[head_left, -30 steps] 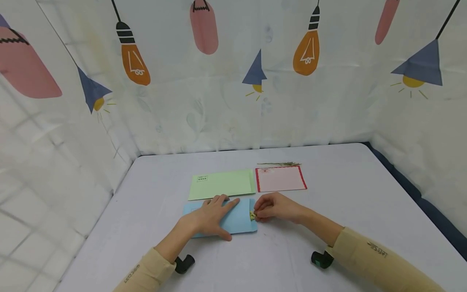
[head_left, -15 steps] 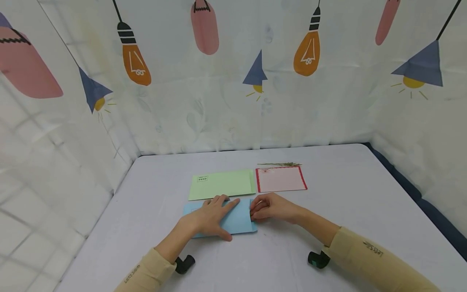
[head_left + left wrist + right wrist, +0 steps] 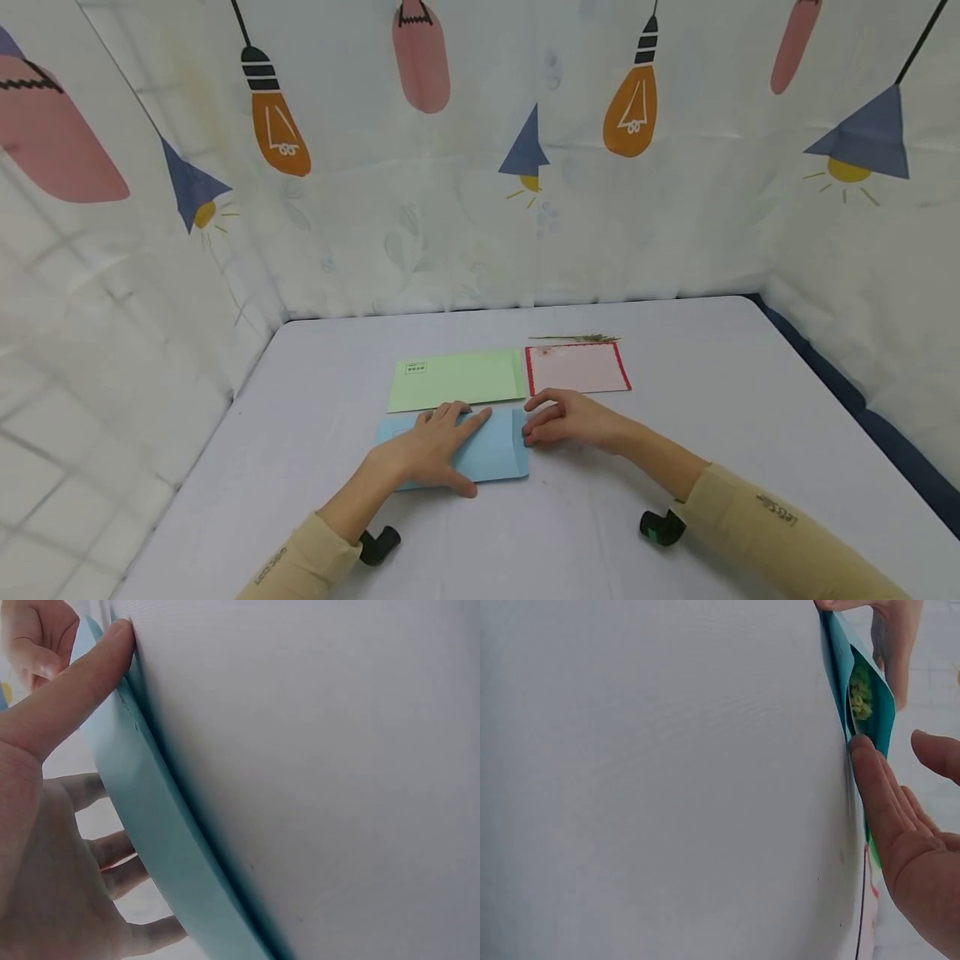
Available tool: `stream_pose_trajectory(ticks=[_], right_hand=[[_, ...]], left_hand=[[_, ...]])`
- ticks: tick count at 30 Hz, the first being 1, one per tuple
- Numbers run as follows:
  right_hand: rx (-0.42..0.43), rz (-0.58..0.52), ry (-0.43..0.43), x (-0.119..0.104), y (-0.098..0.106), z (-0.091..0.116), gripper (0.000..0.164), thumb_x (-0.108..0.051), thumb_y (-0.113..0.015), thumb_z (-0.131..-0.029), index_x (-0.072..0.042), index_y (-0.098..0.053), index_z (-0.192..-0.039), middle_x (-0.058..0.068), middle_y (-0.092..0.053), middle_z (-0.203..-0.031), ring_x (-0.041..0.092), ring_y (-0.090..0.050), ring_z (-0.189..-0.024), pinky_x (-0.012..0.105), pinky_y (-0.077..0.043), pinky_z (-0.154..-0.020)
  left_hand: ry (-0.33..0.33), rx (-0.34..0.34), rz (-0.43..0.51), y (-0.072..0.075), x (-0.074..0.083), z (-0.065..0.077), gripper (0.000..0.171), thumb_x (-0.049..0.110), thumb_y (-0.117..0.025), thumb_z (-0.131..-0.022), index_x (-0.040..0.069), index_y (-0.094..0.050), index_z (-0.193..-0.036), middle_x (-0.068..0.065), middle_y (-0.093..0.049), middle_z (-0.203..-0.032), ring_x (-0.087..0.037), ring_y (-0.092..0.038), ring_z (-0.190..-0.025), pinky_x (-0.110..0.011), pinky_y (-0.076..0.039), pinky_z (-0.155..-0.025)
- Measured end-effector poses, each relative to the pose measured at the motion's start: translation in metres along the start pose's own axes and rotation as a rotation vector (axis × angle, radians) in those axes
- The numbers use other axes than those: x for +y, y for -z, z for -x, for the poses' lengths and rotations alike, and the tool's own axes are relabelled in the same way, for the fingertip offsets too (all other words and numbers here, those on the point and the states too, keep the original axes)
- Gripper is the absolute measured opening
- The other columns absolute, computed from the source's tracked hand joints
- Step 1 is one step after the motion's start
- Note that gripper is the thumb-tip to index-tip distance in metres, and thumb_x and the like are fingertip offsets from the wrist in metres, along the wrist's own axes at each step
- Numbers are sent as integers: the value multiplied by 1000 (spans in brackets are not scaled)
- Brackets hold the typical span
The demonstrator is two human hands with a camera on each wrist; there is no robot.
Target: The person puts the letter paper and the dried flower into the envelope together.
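A light blue envelope [image 3: 491, 450] lies on the table with its flap end to the right. My left hand [image 3: 427, 450] rests spread across it, thumb at the near edge. In the left wrist view the thumb [image 3: 82, 686] lies along the envelope's side [image 3: 161, 802]. At the flap, my right hand [image 3: 566, 421] touches the envelope's right end with its fingertips; the right wrist view shows straight fingers [image 3: 877, 780] and the thumb held apart. Inside the envelope's gaping mouth sits a yellow-green dried flower sprig [image 3: 861, 694], hidden from the head view.
Behind the blue envelope lies a green envelope [image 3: 457, 379]. To its right is a pale pink card [image 3: 577, 368] with a red edge, and a thin dried stem [image 3: 577, 337] lies beyond it. White printed cloth [image 3: 450, 225] walls surround the white table [image 3: 315, 383].
My right fingers pushed the yellow-green sprig into the envelope's mouth, then drew back right to the flap. The sprig no longer shows from the head. My left hand has stayed put.
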State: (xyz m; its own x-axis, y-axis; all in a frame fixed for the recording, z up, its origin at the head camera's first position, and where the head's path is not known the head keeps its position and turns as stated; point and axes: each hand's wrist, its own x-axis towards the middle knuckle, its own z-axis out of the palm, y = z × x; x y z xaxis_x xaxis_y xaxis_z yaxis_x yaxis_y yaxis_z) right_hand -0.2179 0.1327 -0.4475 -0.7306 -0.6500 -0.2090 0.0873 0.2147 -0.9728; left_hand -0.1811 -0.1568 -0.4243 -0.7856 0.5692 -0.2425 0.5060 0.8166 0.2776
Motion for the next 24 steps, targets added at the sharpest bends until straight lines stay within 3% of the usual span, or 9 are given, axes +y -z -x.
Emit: stream_pose_trajectory(ticks=[6,13,18,24], right_hand=[[20,63,18,-2,10,-1,43,-13,-70,-99,5,-52,-134,15,-72,-116,30,-71,-106,37,-55,-92],[97,42,-10,-4,21,-7,47,-16,-71,-98,5,-52,-136,17,-71,-116,30,-71,-105,38,-56,-91],[136,38,-13,-5,28,-13,48,-17,-71,-99,5,-53,-137,18,-71,-117,30,-71,-104,37,-56,-91],[196,4,-6,-9,36,-25,43,-10,-67,-100,8,-53,-136,22,-67,-118,32,-71,-104,38,-56,-91]], left_hand=[[-28,28,9,0,-3,1,110,58,-85,-77,19,-30,-163,-12,-31,-157,-33,-28,-145,-61,-23,-114],[-28,68,12,8,-11,-4,97,63,-73,-88,22,-28,-164,-11,-27,-161,-33,-24,-149,-64,-18,-115],[0,113,43,12,-20,-12,87,61,-67,-94,23,-31,-163,-11,-28,-162,-31,-24,-150,-63,-15,-116],[13,149,5,17,-30,-28,76,54,-60,-101,18,-34,-162,-15,-30,-161,-36,-27,-148,-67,-20,-112]])
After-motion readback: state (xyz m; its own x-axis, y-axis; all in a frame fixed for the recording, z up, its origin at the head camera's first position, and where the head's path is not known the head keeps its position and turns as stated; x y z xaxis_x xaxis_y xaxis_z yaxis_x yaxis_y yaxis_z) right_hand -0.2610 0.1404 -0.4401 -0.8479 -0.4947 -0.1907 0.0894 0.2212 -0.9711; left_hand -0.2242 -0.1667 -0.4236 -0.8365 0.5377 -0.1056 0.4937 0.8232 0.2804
